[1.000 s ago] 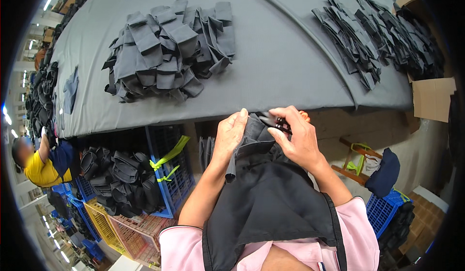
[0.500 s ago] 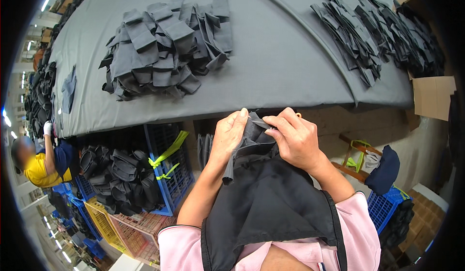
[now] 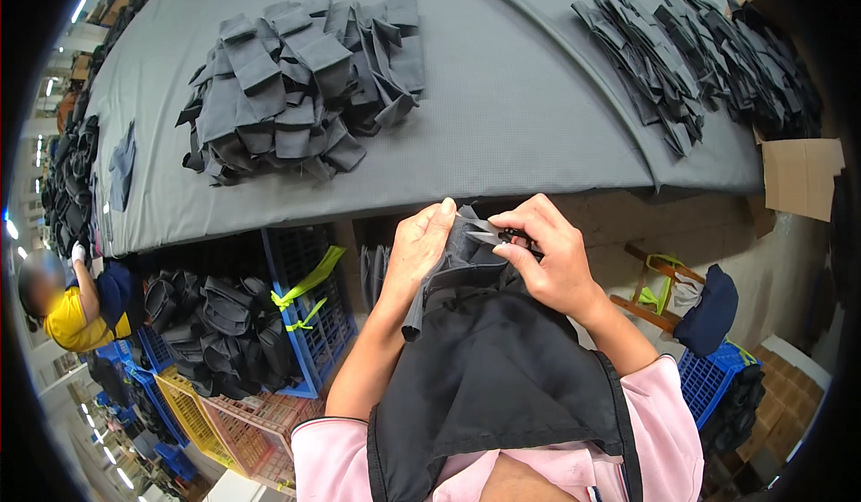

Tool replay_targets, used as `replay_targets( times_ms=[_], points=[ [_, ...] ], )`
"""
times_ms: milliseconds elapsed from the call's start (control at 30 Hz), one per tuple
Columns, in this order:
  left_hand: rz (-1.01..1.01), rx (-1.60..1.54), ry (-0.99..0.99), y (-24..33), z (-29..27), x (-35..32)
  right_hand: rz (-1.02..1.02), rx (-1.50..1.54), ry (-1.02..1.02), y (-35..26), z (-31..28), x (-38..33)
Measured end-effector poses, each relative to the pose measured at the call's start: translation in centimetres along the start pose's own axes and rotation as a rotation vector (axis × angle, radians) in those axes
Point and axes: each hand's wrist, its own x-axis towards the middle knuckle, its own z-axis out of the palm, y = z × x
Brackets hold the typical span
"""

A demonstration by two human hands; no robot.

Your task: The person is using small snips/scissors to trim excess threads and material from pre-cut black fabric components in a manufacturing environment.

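Note:
Close to the table's near edge, my left hand pinches a folded dark grey fabric piece between thumb and fingers. One narrow end of the piece hangs down beside my left wrist. My right hand is closed around small thread snips. Their two pointed metal blades stand apart and reach toward the upper end of the fabric. Whether the tips touch it or a thread, I cannot tell. Most of the snips' dark handle is hidden by my fingers.
The grey-covered table carries a fabric pile at left and stacked pieces at right. Below are a blue crate, dark bundles and a wooden stool. A cardboard box stands right; a person in yellow works far left.
The snips' blades, closer together and more covered by my right fingers before, now show spread apart. My left hand keeps its hold on the fabric piece.

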Motion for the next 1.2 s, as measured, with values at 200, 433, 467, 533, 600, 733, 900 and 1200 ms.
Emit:
replay_targets(
  times_ms=[200,433,467,533,600,733,900,1200],
  points=[
    [-0.002,0.015,-0.043,0.3,0.0,-0.3,-0.193,-0.320,0.024,-0.5,-0.1,0.3],
    [-0.030,-0.023,-0.061,-0.2,-0.1,-0.1,-0.073,-0.100,0.073,0.0,0.1,-0.1],
    [-0.040,-0.030,-0.062,-0.2,-0.1,-0.2,-0.068,-0.088,0.059,-0.2,0.0,0.0],
    [-0.050,-0.037,-0.066,-0.2,-0.1,-0.1,-0.060,-0.133,0.022,-0.4,-0.2,0.2],
    [-0.040,-0.043,-0.087,-0.4,-0.2,-0.1,-0.054,-0.176,-0.018,-0.3,-0.2,0.2],
    [-0.047,-0.056,-0.128,-0.5,-0.4,-0.1,-0.054,-0.077,-0.044,-0.1,-0.7,0.2],
    [-0.037,-0.064,-0.205,-0.3,-0.7,-0.5,-0.147,-0.225,-0.272,-1.0,-2.0,1.0],
    [-0.101,-0.029,-0.227,0.1,-0.7,-1.0,-0.274,-0.285,-0.488,-0.9,-2.6,2.3]
  ],
)
